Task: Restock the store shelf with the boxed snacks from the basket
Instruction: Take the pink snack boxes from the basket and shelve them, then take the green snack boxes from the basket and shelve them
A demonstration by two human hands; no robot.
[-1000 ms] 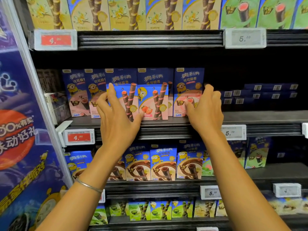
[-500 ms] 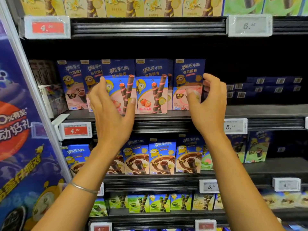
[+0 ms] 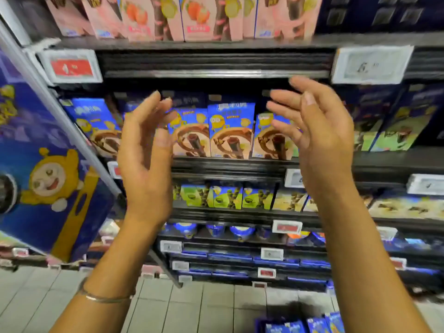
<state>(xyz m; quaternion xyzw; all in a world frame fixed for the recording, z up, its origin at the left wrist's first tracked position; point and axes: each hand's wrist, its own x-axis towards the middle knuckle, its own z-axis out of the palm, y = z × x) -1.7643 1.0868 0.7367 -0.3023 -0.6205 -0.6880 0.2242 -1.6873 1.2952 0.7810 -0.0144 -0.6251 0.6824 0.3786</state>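
Note:
My left hand (image 3: 146,150) and my right hand (image 3: 319,131) hover in front of the shelves, palms facing each other, fingers relaxed, holding nothing. Behind them stands a row of blue chocolate snack boxes (image 3: 230,128) on a dark shelf (image 3: 228,164). Above it, pink strawberry snack boxes (image 3: 211,18) line the upper shelf edge (image 3: 192,43). At the bottom right, several blue boxes in the basket (image 3: 305,324) are partly cut off by the frame.
A blue poster panel with a yellow cartoon figure (image 3: 48,179) stands at the left. Price tags (image 3: 72,67) hang on the shelf rails. Lower shelves hold green boxes (image 3: 225,195) and blue packs (image 3: 230,257). Grey tiled floor (image 3: 192,306) lies below.
Both hands came off the pink boxes on the shelf and pulled back, empty. The view tilted downward, showing lower shelves, the floor and the basket.

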